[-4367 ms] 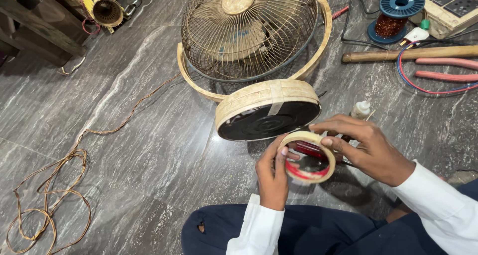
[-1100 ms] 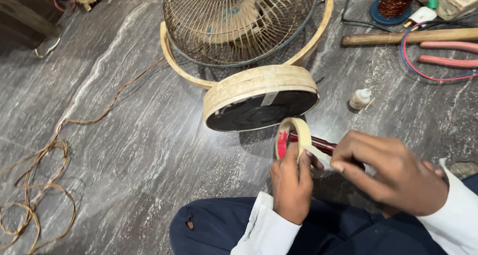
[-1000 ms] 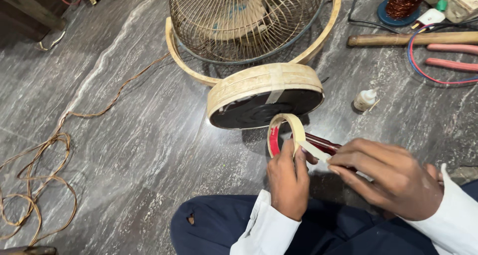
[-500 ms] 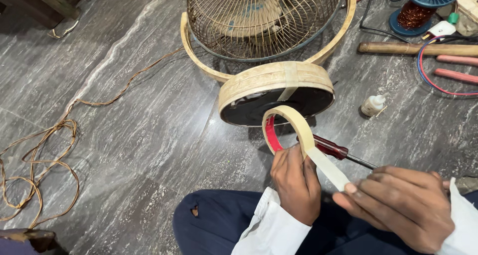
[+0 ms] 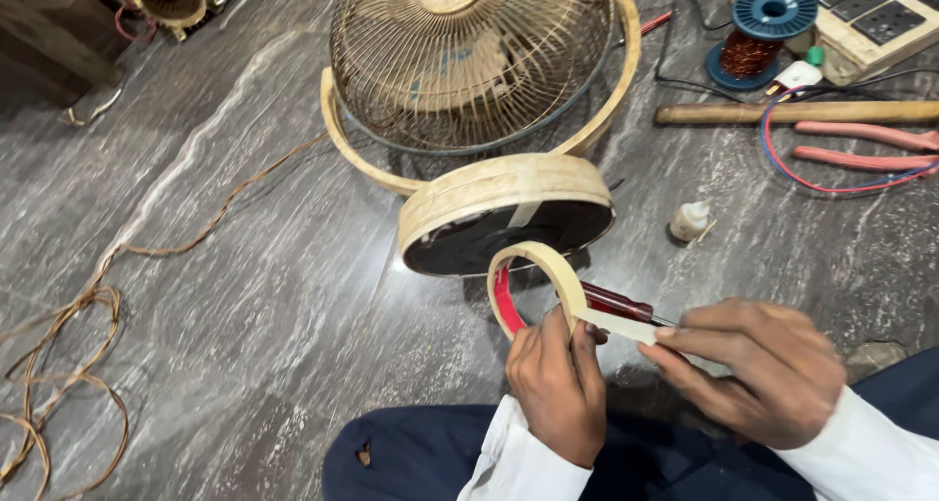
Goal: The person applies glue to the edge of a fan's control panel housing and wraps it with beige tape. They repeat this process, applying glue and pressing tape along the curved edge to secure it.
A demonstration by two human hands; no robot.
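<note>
My left hand (image 5: 558,384) holds a roll of cream masking tape (image 5: 533,266) upright by its lower edge; the roll's inner core is red. My right hand (image 5: 753,369) pinches the loose end of the tape strip (image 5: 621,327), pulled out a short way to the right. A dark red screwdriver handle (image 5: 616,302) lies on the floor just behind the strip. Directly beyond the roll sits the round base (image 5: 504,207) of a cream table fan lying on its back, its wire cage (image 5: 469,56) facing up.
A small white bottle (image 5: 690,220) stands right of the fan base. Farther right lie a wooden handle (image 5: 792,113), pink-handled pliers (image 5: 861,144), a copper wire spool (image 5: 768,31) and a switch board (image 5: 861,17). A tan cord (image 5: 68,354) coils at left on the grey marble floor.
The roll went from flat between both hands to upright in my left hand. My right hand has peeled out a strip, and it now holds a shorter length than half a second ago.
</note>
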